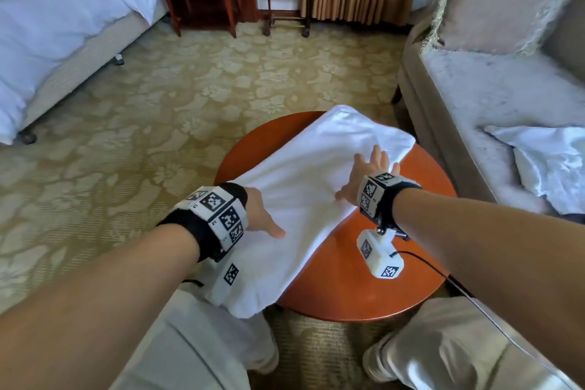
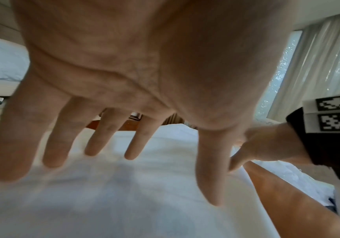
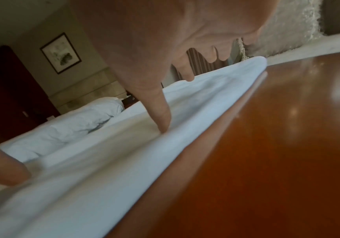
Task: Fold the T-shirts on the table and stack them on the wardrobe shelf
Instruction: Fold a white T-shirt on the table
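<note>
Room: bedroom with patterned carpet; a round wooden table [image 1: 364, 288] stands near the sofa [image 1: 474, 104].
Left fingers [image 2: 59, 145]: straight and spread, flat on the shirt.
Right fingers [image 3: 161, 119]: straight and spread, tips pressing the shirt near its table-side edge.
Left hand [image 1: 262, 215]: on the shirt's near half.
Right hand [image 1: 364, 174]: on the shirt's far half, closer to the sofa.
T-shirt [image 1: 310, 187]: on the table, right under both hands; its long side runs slantwise from the person's knees toward the sofa, near end hanging off.
Next move, my guess: fold end to end.
Count: one shirt on the table, one crumpled white cloth [image 1: 547, 161] on the sofa, maybe another shirt; two hands.
</note>
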`<state>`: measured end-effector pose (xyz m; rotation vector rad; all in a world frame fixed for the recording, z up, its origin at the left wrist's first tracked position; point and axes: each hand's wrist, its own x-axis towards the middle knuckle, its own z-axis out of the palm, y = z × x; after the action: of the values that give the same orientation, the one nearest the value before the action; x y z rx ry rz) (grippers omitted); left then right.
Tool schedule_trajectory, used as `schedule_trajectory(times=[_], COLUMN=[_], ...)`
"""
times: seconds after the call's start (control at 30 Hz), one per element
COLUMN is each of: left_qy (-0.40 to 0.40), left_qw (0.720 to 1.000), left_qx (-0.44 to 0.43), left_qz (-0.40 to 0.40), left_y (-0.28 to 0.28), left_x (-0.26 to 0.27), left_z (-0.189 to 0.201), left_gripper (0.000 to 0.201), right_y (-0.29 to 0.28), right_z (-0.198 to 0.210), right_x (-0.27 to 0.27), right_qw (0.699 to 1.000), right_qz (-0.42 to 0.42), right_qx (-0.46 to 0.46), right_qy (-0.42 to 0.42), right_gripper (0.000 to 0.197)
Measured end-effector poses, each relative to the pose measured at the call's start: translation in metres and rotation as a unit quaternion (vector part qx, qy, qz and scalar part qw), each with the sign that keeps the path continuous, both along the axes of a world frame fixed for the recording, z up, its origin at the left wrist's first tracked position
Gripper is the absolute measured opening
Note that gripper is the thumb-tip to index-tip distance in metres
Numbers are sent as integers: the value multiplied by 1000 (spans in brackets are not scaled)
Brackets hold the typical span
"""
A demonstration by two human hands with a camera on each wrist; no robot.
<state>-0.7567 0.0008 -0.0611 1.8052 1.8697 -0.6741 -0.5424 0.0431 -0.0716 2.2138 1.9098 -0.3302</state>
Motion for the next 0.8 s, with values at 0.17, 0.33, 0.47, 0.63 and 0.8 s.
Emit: schedule_trajectory(times=[0.17, 0.33, 0.47, 0.63, 0.8], left_qy=[14, -27, -37, -71, -102], left_qw=[998, 997, 995, 991, 982], left_qx=[62, 60, 64, 61, 95], left_qz=[19, 50, 70, 97, 125], left_y=[-1, -17, -30, -48, -70], left_x=[-4, -18, -18, 3, 34], left_z=[-4, -19, -15, -13, -17], left_gripper=[91, 99, 86, 67, 99], right_y=[-29, -56, -58, -62, -94], right_z=[6, -14, -11, 7, 32], right_x=[-8, -17, -2, 19, 42], right_qw=[991, 986, 983, 984, 984], right_qz=[-24, 37, 66, 45, -19], right_qx=[-110, -155, -170, -164, -174], right_qy=[78, 53, 18, -60, -31], right_gripper=[131, 150, 148, 146, 108])
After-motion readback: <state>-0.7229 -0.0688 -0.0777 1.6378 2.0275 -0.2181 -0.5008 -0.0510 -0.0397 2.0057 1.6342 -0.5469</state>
